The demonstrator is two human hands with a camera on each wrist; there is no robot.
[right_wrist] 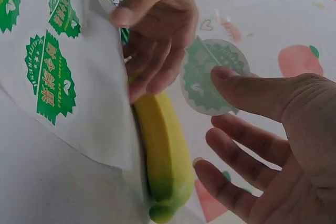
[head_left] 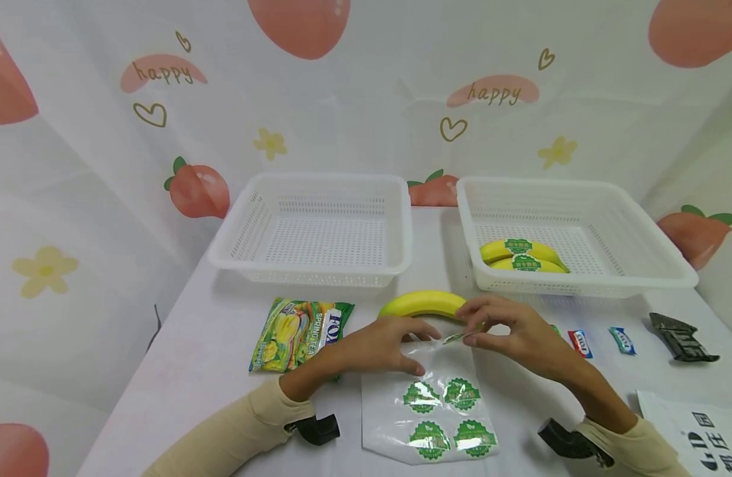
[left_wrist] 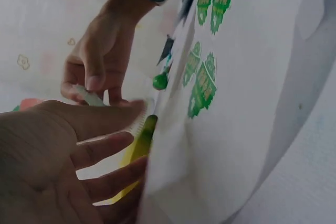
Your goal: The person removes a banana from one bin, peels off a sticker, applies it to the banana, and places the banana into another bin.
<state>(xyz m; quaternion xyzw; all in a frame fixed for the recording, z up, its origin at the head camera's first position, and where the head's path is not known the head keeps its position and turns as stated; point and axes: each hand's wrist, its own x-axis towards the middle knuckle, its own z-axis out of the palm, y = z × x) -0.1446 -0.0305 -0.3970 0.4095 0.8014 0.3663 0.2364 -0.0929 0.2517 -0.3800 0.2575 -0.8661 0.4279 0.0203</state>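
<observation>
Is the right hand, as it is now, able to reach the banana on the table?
Probably yes. The banana lies just beside the right hand, nothing between them, but its grip already pinches a peeled green sticker.

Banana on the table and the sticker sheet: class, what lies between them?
In the head view, both hands: the left hand and right hand, which pinches a peeled sticker.

Banana [head_left: 422, 303] behind sticker sheet [head_left: 428, 404]; snack bag [head_left: 298, 332] left (two baskets behind).
</observation>
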